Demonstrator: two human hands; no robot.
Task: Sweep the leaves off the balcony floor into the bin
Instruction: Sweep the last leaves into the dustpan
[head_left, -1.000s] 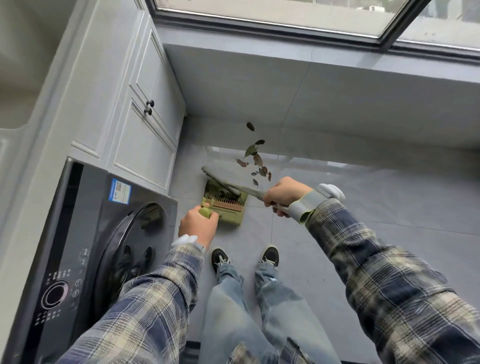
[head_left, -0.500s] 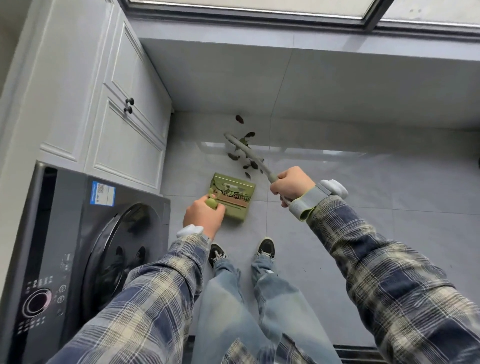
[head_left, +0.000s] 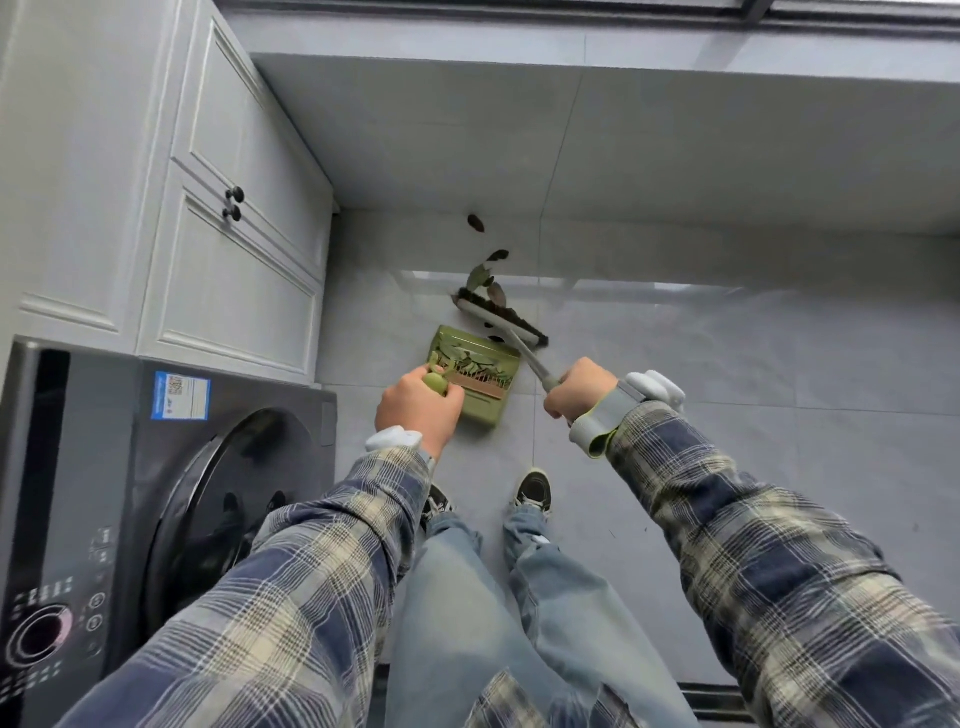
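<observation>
My left hand (head_left: 418, 410) grips the green handle of a green dustpan (head_left: 480, 374) that rests on the grey floor tiles and holds several leaves. My right hand (head_left: 579, 389) grips the grey handle of a broom (head_left: 498, 317), whose dark bristle head lies on the floor just beyond the dustpan's mouth. Several brown and green leaves (head_left: 485, 273) lie scattered beyond the broom head, and one leaf (head_left: 476, 223) sits farther off near the wall. No bin is in view.
A dark washing machine (head_left: 156, 493) stands at the left, with white cabinet doors (head_left: 228, 249) behind it. A grey tiled wall (head_left: 623, 140) under a window closes the far side. My two shoes (head_left: 532, 491) stand behind the dustpan. Grey floor tiles (head_left: 753, 364) stretch to the right.
The broom head has swung from over the dustpan out to the leaf pile and now lies flat on the floor close to the dustpan's mouth. My left hand keeps the dustpan in place.
</observation>
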